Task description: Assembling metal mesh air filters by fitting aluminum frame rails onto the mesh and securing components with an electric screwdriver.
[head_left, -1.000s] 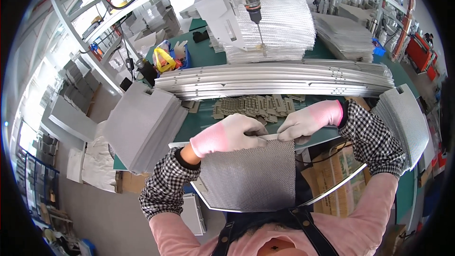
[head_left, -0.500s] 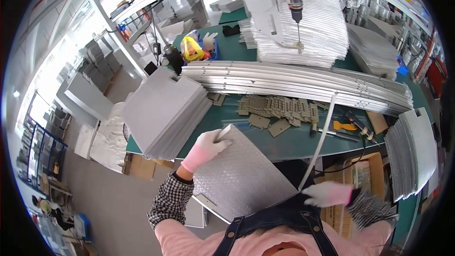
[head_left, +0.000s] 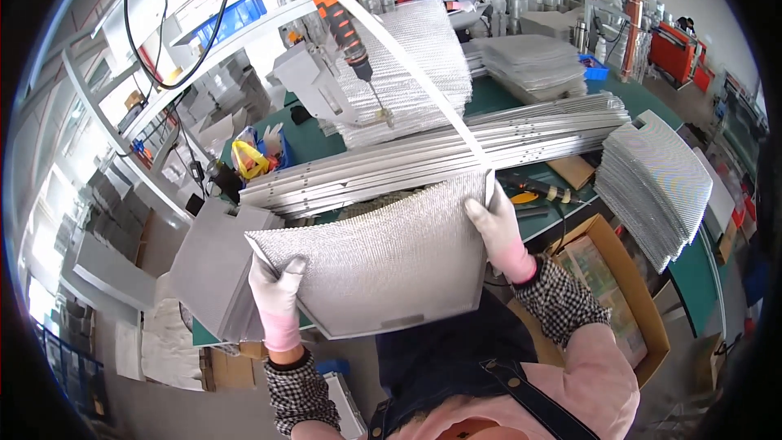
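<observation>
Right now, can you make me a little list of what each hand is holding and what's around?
left hand: grips the lower left edge of the mesh panel
right hand: grips the panel's upper right edge, beside a long metal strip that rises from that corner
panel: silvery, embossed, held flat above the green bench
behind: long metal rails, hanging screwdriver
right side: stack of mesh panels, cardboard box
</observation>
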{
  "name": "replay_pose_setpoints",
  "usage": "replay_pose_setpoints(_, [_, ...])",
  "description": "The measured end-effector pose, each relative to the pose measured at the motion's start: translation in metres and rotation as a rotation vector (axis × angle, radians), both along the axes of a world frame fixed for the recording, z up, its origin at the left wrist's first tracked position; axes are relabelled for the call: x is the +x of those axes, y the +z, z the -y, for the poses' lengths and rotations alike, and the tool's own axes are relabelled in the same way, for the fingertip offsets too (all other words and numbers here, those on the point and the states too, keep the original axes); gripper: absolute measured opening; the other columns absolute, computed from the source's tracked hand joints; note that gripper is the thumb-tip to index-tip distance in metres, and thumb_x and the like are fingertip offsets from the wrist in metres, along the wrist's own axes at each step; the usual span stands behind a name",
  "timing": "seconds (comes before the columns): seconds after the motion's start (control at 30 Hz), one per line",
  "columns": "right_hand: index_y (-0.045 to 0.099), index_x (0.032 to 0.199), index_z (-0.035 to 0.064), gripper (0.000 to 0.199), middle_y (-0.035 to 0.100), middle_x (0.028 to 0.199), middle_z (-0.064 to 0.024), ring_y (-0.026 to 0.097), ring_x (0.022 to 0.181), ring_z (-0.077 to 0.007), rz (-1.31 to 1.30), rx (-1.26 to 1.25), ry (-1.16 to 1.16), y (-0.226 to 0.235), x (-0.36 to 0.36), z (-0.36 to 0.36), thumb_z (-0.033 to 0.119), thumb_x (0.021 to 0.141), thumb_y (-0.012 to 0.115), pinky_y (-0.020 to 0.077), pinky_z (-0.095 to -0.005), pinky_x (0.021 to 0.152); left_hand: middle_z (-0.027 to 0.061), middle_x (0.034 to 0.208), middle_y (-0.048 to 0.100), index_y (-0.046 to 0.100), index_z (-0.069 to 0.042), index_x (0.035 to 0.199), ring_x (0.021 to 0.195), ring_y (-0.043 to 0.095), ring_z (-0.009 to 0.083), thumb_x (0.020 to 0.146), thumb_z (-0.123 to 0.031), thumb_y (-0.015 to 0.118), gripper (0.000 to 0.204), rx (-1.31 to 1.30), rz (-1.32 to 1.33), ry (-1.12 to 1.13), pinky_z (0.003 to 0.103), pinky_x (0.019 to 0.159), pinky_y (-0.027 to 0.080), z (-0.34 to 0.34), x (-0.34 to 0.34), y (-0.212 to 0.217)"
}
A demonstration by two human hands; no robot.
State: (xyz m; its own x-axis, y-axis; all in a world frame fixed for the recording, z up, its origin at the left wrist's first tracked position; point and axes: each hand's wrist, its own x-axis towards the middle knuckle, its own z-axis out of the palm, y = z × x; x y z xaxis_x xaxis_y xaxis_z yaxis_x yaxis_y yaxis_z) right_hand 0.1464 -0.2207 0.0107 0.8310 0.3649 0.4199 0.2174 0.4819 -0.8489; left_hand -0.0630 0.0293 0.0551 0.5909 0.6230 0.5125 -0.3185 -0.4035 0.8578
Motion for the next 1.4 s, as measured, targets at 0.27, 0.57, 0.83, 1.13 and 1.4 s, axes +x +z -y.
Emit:
replay_pose_setpoints(0.27, [0.044,0.138,-0.0071,0.07,0.059,0.125,-0.0135,0.056,0.118,-0.0183,0.299,-0.054,-0.164,0.052,0.013,0.014,0.028,0.087,0.078,0.0433,-0.0326,0.102,0.0105,0.114,0.065,0.052,0.009,0.127,0.099,0.059,0.0148,0.096,-0.013,0.064,0.04,-0.015,0.269,0.311,0.028,0.094,0.045,0.027,0.029,0.0])
replay_pose_setpoints(0.57, [0.06,0.115,-0.0038,0.038,0.059,0.092,0.0043,0.05,0.079,-0.0036,0.093,-0.028,-0.022,-0.007,0.043,0.032,0.028,0.094,0.068,0.0428,-0.0208,0.071,0.007,0.094,0.061,0.058,0.005,0.109,0.088,0.055,0.0147,0.105,-0.035,0.044,0.043,-0.041,0.089,0.164,0.03,0.083,0.044,0.013,0.016,-0.05])
replay_pose_setpoints(0.83, [0.06,0.108,0.0016,0.025,0.055,0.089,0.0037,0.048,0.081,-0.005,-0.044,-0.495,0.272,0.008,0.044,0.02,0.018,0.09,0.066,0.0396,-0.0202,0.076,0.0094,0.108,0.061,0.06,0.006,0.116,0.1,0.053,0.0149,0.104,-0.033,0.05,0.042,-0.214,-0.376,0.116,0.025,0.089,0.043,0.022,-0.04,-0.15])
replay_pose_setpoints(1.13, [0.065,0.097,0.0015,0.021,0.053,0.08,0.0036,0.046,0.073,-0.0044,0.06,-0.659,0.463,0.031,0.027,-0.036,0.022,0.092,0.068,0.0393,-0.022,0.067,0.0153,0.139,0.049,0.057,-0.009,0.127,0.131,0.047,0.0338,0.072,-0.025,0.08,0.061,1.373,-0.382,0.215,0.054,0.108,0.037,0.043,0.076,0.049])
replay_pose_setpoints(1.4, [0.064,0.094,-0.0009,0.021,0.057,0.075,0.0015,0.048,0.071,-0.0045,0.215,-0.779,0.475,0.038,0.029,-0.026,0.019,0.092,0.071,0.0427,-0.0234,0.063,0.0093,0.082,0.063,0.06,-0.007,0.091,0.079,0.068,0.0295,0.079,-0.033,0.078,0.034,0.935,-0.494,-0.159,0.04,0.066,0.055,0.047,0.095,0.013])
